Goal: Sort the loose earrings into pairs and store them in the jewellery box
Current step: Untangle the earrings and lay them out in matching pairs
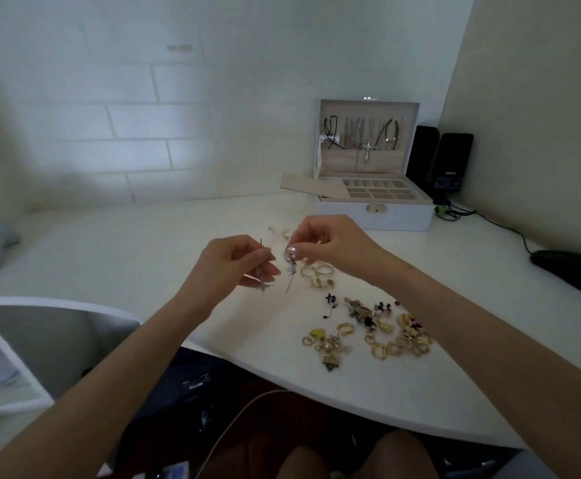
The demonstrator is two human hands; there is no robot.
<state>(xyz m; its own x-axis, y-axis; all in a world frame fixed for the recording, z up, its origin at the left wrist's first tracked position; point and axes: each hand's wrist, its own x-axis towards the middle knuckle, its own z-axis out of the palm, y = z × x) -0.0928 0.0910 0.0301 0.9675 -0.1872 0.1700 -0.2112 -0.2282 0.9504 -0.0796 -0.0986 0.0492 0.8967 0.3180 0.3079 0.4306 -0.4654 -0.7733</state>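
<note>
Left hand (228, 267) pinches a silver earring (263, 283), pin pointing up. Right hand (334, 247) pinches a second silver earring (291, 269) by its top; it hangs just beside the first, both above the tabletop (144, 243). Gold hoops (316, 271) lie under the right hand. Mixed earring pile (379, 335) near the front edge, under the right forearm. Box (399, 219) open at back right, lid upright. Speakers (451, 157) behind the box, mouse (572, 271) far right.

2 black speakers (453, 157) stand near the wall, a black mouse (572, 271) farther right.
</note>
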